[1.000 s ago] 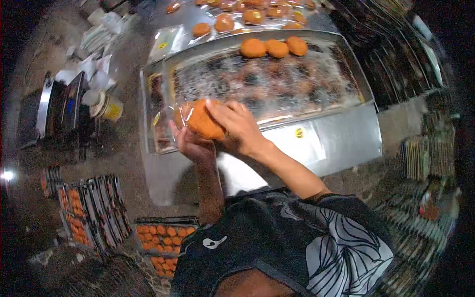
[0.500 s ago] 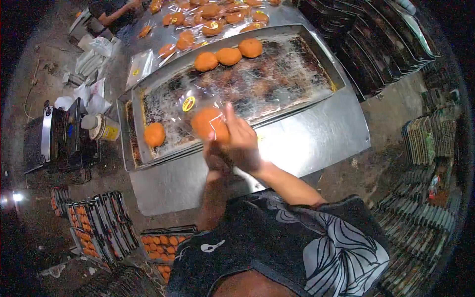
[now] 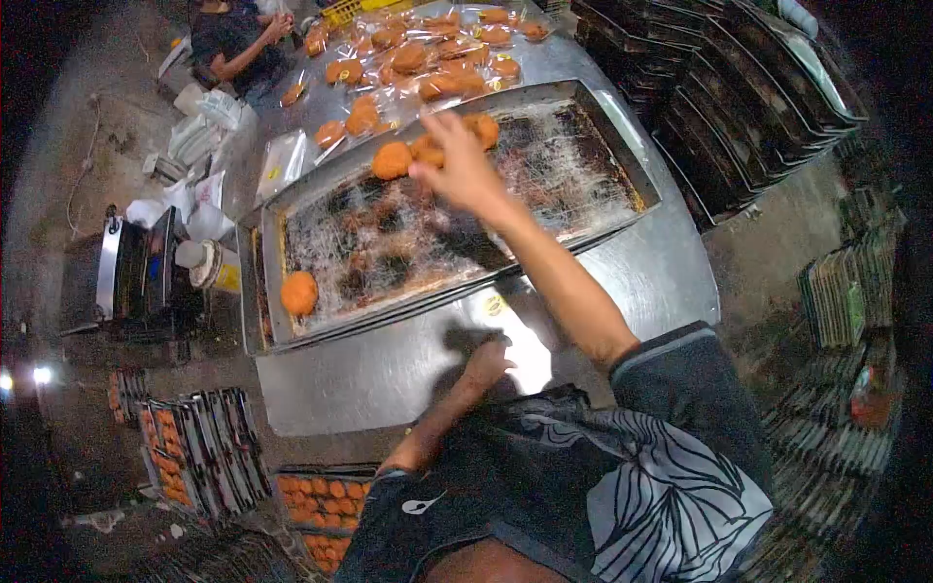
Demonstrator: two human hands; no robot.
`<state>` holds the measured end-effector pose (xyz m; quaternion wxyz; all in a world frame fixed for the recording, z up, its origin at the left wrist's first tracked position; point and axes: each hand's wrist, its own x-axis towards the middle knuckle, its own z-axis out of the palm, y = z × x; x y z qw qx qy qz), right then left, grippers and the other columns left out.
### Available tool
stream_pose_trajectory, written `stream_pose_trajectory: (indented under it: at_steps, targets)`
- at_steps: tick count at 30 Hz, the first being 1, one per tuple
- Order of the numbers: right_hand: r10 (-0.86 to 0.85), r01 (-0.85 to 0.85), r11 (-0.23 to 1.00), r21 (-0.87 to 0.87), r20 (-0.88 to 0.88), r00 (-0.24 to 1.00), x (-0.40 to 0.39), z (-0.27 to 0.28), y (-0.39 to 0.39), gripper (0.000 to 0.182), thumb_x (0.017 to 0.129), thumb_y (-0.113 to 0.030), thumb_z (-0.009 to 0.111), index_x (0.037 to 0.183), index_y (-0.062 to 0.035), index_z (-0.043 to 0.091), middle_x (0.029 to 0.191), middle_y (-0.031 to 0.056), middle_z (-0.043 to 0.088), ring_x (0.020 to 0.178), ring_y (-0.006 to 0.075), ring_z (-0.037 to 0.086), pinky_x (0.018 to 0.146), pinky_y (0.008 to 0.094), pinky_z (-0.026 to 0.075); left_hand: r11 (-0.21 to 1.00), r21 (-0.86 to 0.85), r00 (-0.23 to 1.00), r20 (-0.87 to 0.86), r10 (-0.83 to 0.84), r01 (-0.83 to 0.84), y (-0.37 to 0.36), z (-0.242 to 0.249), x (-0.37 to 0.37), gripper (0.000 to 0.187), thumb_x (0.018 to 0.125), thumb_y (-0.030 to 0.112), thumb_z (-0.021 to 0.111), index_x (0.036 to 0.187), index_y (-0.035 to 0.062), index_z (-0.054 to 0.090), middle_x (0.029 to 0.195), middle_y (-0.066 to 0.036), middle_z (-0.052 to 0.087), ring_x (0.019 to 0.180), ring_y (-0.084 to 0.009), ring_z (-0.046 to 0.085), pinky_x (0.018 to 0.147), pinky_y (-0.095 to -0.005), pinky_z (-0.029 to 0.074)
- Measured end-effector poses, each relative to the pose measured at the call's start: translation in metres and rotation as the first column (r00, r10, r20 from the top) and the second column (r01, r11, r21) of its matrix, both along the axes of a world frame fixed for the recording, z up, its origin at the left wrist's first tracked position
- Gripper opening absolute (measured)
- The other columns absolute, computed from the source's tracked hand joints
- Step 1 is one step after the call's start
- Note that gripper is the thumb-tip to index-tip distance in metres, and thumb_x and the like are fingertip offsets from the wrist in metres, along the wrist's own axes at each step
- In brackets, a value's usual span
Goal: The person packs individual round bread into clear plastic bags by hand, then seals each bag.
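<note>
**Right hand (image 3: 465,173) above the middle bun (image 3: 425,151), far edge of tray (image 3: 573,189)**

The middle bun sits in a row of three along the tray's far edge, between a left-hand bun (image 3: 393,160) and a right-hand bun (image 3: 483,127). The bun is round, with no marked long axis; the row itself follows that edge. It lies directly under the right hand, the nearer of the two, and is partly hidden by it. The right fingers are parted, thumb set away; contact with the bun cannot be confirmed.

The left hand (image 3: 486,364) is well apart, at the table's near edge, just short of a yellow label (image 3: 495,305). It is in shadow; whether its fingers are closed cannot be told.

A single bun (image 3: 298,292) stands at the tray's near left corner. The tray surface is worn and stained. It rests on a metal table (image 3: 340,394), with wrapped buns (image 3: 408,56) heaped beyond its far edge.

Dark trays (image 3: 739,92) are stacked off the table's right edge. Another person (image 3: 238,44) is beyond its far left corner.
</note>
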<state>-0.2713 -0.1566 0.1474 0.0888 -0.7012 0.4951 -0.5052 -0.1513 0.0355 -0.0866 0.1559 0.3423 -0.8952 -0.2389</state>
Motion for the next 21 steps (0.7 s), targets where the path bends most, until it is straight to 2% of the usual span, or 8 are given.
stream_pose_trajectory:
  at_steps: [2, 4, 7, 10, 13, 18, 20, 21]
  targets:
    - [0.231, -0.233, 0.972, 0.016, 0.085, 0.969, -0.004, -0.047, 0.048, 0.050, 0.074, -0.024, 0.060, 0.115, -0.0006, 0.045, 0.110, 0.0206, 0.050, 0.103, 0.0311, 0.048, 0.088, 0.0367, 0.037, 0.974, 0.227, 1.000, 0.012, -0.008, 0.005, -0.017, -0.020, 0.015, 0.033, 0.076, 0.026, 0.058, 0.093, -0.0010, 0.056, 0.089, -0.016, 0.058, 0.077, -0.0293, 0.056, 0.068, -0.0367, 0.046]
    - [0.311, -0.385, 0.520, 0.763, 0.251, 0.917, -0.023, -0.063, 0.129, 0.028, 0.081, -0.021, 0.053, 0.096, 0.0023, 0.056, 0.082, 0.0084, 0.060, 0.074, 0.0159, 0.058, 0.069, 0.0290, 0.047, 0.882, 0.471, 1.000, 0.003, 0.004, -0.005, -0.020, -0.039, 0.016, 0.032, 0.079, 0.030, 0.053, 0.091, 0.0001, 0.057, 0.089, -0.015, 0.059, 0.078, -0.0259, 0.058, 0.069, -0.0356, 0.046]
    - [0.272, -0.613, 0.346, 0.710, 0.549, 0.790, -0.037, -0.147, 0.224, 0.009, 0.081, -0.010, 0.055, 0.083, -0.0017, 0.058, 0.071, 0.0033, 0.057, 0.066, 0.0088, 0.052, 0.059, 0.0252, 0.044, 0.680, 0.717, 0.947, -0.091, 0.308, -0.153, -0.033, 0.008, 0.015, 0.032, 0.084, 0.029, 0.048, 0.096, 0.0006, 0.058, 0.086, -0.010, 0.062, 0.079, -0.0170, 0.059, 0.072, -0.0280, 0.045]
    - [0.000, -0.273, 0.534, 0.800, 0.322, 0.947, -0.028, -0.133, 0.217, 0.036, 0.079, -0.033, 0.056, 0.085, 0.0030, 0.055, 0.060, 0.0065, 0.056, 0.056, 0.0123, 0.052, 0.052, 0.0299, 0.042, 0.482, 0.862, 0.797, -0.399, 0.454, 0.157, -0.027, 0.043, 0.000, 0.034, 0.083, 0.023, 0.052, 0.106, -0.0027, 0.052, 0.090, -0.007, 0.060, 0.084, -0.0131, 0.054, 0.077, -0.0264, 0.042]
    - [-0.123, 0.072, 0.629, 0.774, 0.007, 0.992, -0.024, -0.122, 0.221, 0.035, 0.080, -0.032, 0.054, 0.077, 0.0021, 0.050, 0.058, 0.0167, 0.055, 0.053, 0.0291, 0.055, 0.050, 0.0372, 0.041, 0.472, 0.882, 0.854, -0.251, 0.457, 0.006, -0.038, 0.040, 0.002, 0.022, 0.079, 0.017, 0.055, 0.087, -0.0030, 0.060, 0.077, -0.007, 0.062, 0.070, -0.0121, 0.057, 0.065, -0.0250, 0.045]
    - [-0.249, 0.262, 0.741, 0.619, -0.109, 0.962, -0.012, -0.127, 0.223, 0.020, 0.084, -0.018, 0.046, 0.075, -0.0005, 0.045, 0.054, 0.0163, 0.051, 0.047, 0.0369, 0.051, 0.043, 0.0405, 0.040, 0.828, 0.557, 0.806, -0.460, 0.372, -0.064, -0.023, 0.077, -0.010, 0.007, 0.069, 0.010, 0.063, 0.070, 0.0027, 0.061, 0.069, -0.009, 0.058, 0.066, -0.0198, 0.056, 0.060, -0.0299, 0.044]
    - [-0.401, -0.504, 0.263, 0.823, 0.568, 0.718, -0.016, -0.089, 0.193, 0.015, 0.084, -0.015, 0.044, 0.085, -0.0011, 0.049, 0.052, 0.0088, 0.052, 0.040, 0.0260, 0.050, 0.039, 0.0326, 0.041, 0.864, 0.400, 0.642, -0.583, 0.497, -0.306, -0.031, 0.097, -0.010, 0.003, 0.067, 0.006, 0.064, 0.069, 0.0040, 0.062, 0.071, -0.009, 0.056, 0.069, -0.0222, 0.054, 0.059, -0.0321, 0.043]
    - [-0.558, -0.634, 0.369, 0.680, 0.707, 0.434, -0.013, -0.086, 0.175, 0.018, 0.085, -0.018, 0.044, 0.092, -0.0016, 0.049, 0.056, 0.0047, 0.052, 0.045, 0.0172, 0.050, 0.042, 0.0262, 0.043, 0.953, 0.145, 0.699, -0.652, 0.294, -0.266, -0.032, 0.115, -0.010, 0.010, 0.065, 0.001, 0.064, 0.074, 0.0058, 0.062, 0.071, -0.009, 0.054, 0.067, -0.0231, 0.052, 0.057, -0.0310, 0.041]
